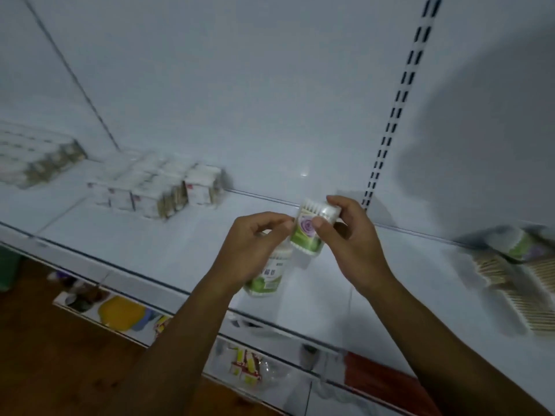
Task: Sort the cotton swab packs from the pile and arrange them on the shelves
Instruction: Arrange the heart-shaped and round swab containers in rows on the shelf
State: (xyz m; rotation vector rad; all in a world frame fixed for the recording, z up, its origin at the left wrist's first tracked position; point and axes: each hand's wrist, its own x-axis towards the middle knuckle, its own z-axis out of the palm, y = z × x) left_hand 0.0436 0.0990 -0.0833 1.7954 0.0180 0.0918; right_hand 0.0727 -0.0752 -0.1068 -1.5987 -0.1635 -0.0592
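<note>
A white shelf (186, 244) backed by a pale panel fills the view, and above it a green-labelled swab tub (306, 232) is pinched between thumb and fingers of the right hand (345, 235), while a second tub (264, 274) is gripped low in the curled left hand (255, 247). With both tubs held close together, either could be knocked loose and dropped onto the shelf below the grip. The boxed packs (162, 187) far left of the hands and the pile (516, 265) to their right are blurred, and the labels cannot be read.

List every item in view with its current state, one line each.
Left hand: grips the lower tub.
Right hand: pinches the rose-label tub.
Rose-label tub: held above the shelf, tilted.
Lower tub: held, tilted.
White packs: grouped on the shelf.
Pile: heaped at right.
</note>
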